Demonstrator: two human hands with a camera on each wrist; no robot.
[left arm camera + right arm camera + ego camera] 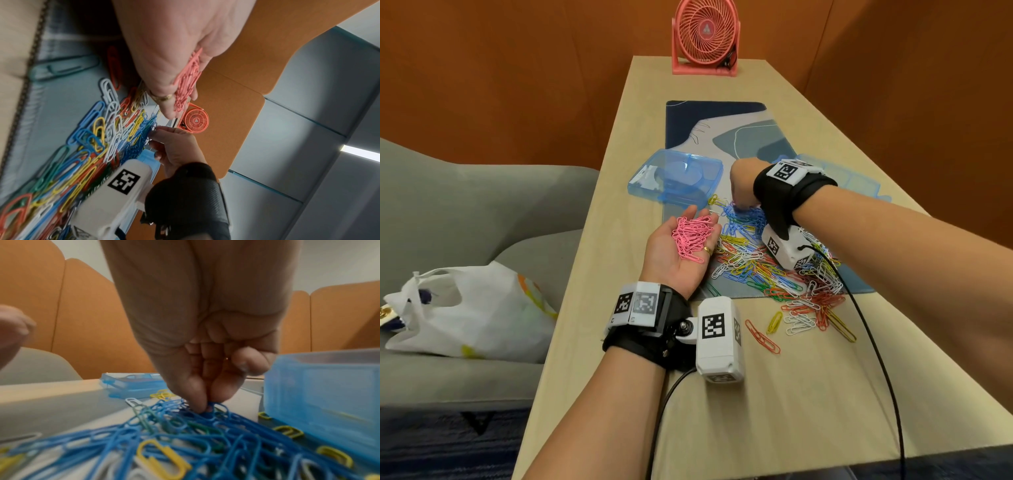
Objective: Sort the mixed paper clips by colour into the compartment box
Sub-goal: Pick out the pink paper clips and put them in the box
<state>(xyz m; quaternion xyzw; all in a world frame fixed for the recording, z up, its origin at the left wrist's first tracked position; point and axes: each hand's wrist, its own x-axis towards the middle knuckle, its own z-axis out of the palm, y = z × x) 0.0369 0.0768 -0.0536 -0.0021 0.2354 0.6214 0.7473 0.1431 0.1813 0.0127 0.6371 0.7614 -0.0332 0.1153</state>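
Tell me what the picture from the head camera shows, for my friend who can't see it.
The left hand, palm up, carries a heap of pink paper clips, while the right hand reaches down into blue clips at the far end of a mixed pile of clips. Blue plastic box parts and a pink fan sit beyond.

both forearms bare; black wrist straps carry white camera modules with square black-and-white markers, black cables trailing; gold ring worn.
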